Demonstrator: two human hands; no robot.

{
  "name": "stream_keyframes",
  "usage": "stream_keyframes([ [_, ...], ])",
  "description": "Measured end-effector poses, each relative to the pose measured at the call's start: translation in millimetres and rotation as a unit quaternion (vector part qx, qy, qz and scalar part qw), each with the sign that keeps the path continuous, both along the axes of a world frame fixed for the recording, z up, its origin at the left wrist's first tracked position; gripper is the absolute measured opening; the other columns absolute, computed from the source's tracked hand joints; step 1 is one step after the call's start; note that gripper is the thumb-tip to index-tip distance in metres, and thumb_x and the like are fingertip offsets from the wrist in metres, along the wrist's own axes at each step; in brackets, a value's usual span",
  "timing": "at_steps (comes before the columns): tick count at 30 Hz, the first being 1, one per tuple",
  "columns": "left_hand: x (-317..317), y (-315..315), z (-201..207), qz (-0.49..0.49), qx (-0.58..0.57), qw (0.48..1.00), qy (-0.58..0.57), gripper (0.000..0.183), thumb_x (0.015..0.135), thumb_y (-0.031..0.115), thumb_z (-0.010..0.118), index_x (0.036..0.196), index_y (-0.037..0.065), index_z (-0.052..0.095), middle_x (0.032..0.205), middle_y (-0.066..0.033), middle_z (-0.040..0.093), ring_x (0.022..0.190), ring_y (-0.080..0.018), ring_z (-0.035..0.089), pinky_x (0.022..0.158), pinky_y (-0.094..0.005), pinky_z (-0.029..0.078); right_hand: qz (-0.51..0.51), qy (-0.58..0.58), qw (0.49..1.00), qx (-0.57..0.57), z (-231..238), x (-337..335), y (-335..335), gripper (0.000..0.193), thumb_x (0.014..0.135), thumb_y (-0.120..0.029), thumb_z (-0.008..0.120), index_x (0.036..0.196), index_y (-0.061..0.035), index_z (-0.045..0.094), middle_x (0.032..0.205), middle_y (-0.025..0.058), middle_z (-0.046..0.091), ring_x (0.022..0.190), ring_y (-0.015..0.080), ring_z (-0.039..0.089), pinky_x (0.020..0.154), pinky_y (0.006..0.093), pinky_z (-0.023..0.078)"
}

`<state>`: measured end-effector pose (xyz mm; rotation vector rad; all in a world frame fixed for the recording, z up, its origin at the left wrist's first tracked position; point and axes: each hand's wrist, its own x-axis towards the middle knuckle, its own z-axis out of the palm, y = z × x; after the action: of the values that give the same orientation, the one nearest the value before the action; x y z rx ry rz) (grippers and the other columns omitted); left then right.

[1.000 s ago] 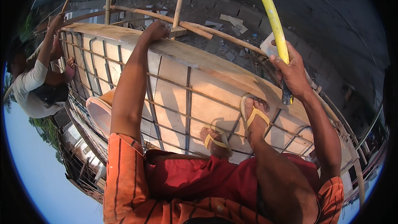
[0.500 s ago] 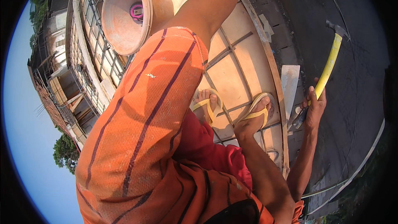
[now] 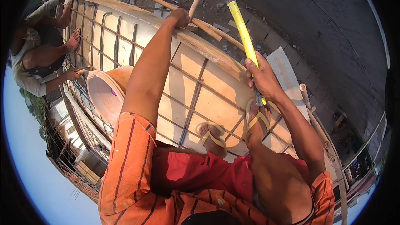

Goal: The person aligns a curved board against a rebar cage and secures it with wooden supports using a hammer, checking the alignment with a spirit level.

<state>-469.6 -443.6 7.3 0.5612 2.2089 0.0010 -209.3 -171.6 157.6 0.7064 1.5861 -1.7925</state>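
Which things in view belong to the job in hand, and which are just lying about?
Seemingly in use:
hammer, in the right hand
wooden edge board, near the left hand
steel bar grid underfoot

Seemingly lying about:
bucket
pale panel at right

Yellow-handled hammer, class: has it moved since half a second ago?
Yes: against the wooden edge board, the hammer appears farther inward, its lower end now much nearer the right foot.

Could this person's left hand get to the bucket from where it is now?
Probably yes: the bucket sits close beside the left forearm, with nothing visible between them. The left hand would first have to come back from the wooden board.
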Motion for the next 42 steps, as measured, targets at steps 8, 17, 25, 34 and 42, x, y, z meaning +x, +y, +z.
stream_keyframes([
  [8,-0.6,-14.1,-4.4,-0.047,-0.006,0.998,0.034,0.034,0.087,0.031,0.059,0.103,0.003,0.069,0.108,-0.0203,0.066,0.105,-0.0368,0.061,0.092,-0.0427,0.049,0.007,0.062,0.998,-0.028,-14.4,-35.3,-45.2,0.048,0.103,-0.033,0.040,0.139,-0.0018,0.034,0.079,0.0069,0.055,0.057,0.0129,0.056,0.049,0.0303,0.047],
  [17,1.8,-12.6,-1.0,0.018,-0.021,0.998,0.053,0.030,0.082,0.027,0.065,0.099,0.002,0.071,0.105,-0.0225,0.067,0.103,-0.0382,0.063,0.089,-0.0427,0.051,-0.038,0.029,0.998,-0.047,-4.4,-54.3,-42.5,0.044,0.103,-0.031,0.041,0.134,-0.0003,0.037,0.084,0.0082,0.053,0.057,0.0137,0.057,0.050,0.0315,0.049],
  [25,2.4,1.0,3.7,-0.062,-0.080,0.993,0.060,0.029,0.083,0.025,0.063,0.101,0.004,0.072,0.107,-0.0209,0.067,0.104,-0.0366,0.064,0.090,-0.0417,0.051,0.083,0.010,0.995,-0.047,-16.9,-56.0,-45.3,0.041,0.102,-0.027,0.041,0.129,0.0043,0.039,0.074,0.0059,0.051,0.054,0.0123,0.052,0.049,0.0305,0.043],
  [34,9.9,-0.6,34.1,0.131,0.012,0.986,0.098,0.039,0.077,0.019,0.066,0.114,0.010,0.069,0.113,-0.0194,0.067,0.110,-0.0347,0.062,0.097,-0.0441,0.046,-0.056,0.090,0.994,0.031,7.5,-76.3,-25.9,0.042,0.103,-0.028,0.040,0.131,0.0025,0.038,0.077,0.0077,0.053,0.053,0.0134,0.054,0.052,0.0312,0.046],
  [42,37.5,-26.4,48.0,0.503,0.000,0.760,0.412,0.092,0.071,0.010,0.067,0.146,-0.006,0.016,0.132,-0.0256,0.045,0.115,-0.0334,0.051,0.093,-0.0427,0.044,0.083,-0.046,0.992,-0.080,-11.3,-64.1,-27.4,0.033,0.103,-0.027,0.039,0.119,0.0004,0.044,0.074,0.0030,0.051,0.053,0.0102,0.051,0.046,0.0302,0.044],
])
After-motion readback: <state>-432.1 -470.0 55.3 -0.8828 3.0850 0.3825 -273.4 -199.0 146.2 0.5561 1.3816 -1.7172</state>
